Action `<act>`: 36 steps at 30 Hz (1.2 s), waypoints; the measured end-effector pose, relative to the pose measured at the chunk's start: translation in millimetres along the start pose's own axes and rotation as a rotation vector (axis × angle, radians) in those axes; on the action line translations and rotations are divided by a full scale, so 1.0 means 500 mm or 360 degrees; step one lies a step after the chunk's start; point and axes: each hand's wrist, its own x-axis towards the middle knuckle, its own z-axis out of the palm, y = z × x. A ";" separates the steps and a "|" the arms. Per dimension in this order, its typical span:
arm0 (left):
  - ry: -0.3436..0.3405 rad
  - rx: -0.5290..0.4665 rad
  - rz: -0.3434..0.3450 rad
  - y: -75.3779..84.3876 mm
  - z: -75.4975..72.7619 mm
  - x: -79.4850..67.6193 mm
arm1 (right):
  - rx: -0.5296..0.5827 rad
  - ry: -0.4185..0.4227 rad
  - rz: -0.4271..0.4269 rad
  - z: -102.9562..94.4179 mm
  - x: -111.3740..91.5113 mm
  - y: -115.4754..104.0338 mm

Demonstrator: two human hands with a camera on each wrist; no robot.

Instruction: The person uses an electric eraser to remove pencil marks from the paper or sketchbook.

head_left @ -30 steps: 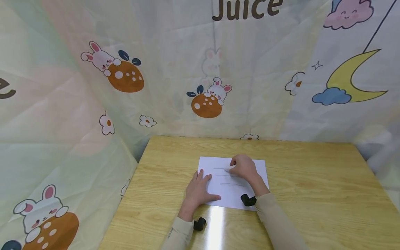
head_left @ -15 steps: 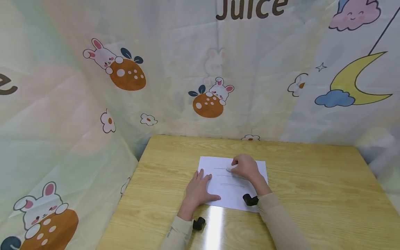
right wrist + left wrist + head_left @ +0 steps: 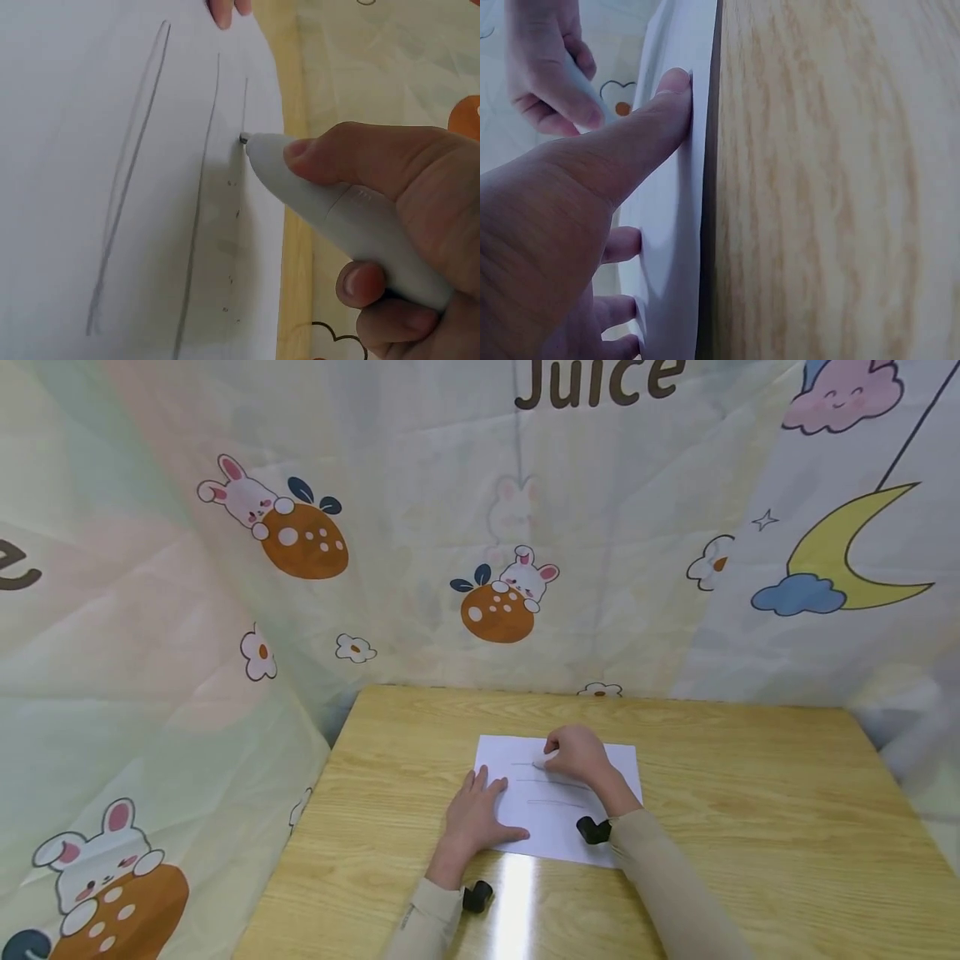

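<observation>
A white sheet of paper [image 3: 555, 835] with several pencil lines lies on the table. My right hand [image 3: 581, 756] grips a thick white electric eraser [image 3: 352, 217], thumb on one side and fingers curled round the other. Its small dark tip touches the farthest pencil line [image 3: 245, 105]. Small dark crumbs [image 3: 238, 215] lie along the stretch behind the tip, where the line is gone. My left hand [image 3: 474, 814] presses the paper's left side with fingers spread, and its thumb [image 3: 656, 116] lies along the near edge.
The wooden table [image 3: 750, 827] spreads out around the sheet. A printed curtain [image 3: 405, 527] hangs close behind the table and along its left side. Black wrist cameras [image 3: 594, 831] are worn on both wrists.
My right hand has drifted a little right, then back left along the farthest line with the electric eraser. The left hand stays in place on the paper.
</observation>
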 end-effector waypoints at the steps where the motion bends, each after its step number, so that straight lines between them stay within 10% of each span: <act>1: -0.0007 0.0008 0.0003 0.001 0.001 0.000 | 0.0005 -0.0006 0.0007 0.002 -0.002 0.001; 36: -0.0004 0.0057 0.0004 0.000 0.001 0.004 | -0.0010 -0.0043 0.0030 0.007 0.018 -0.002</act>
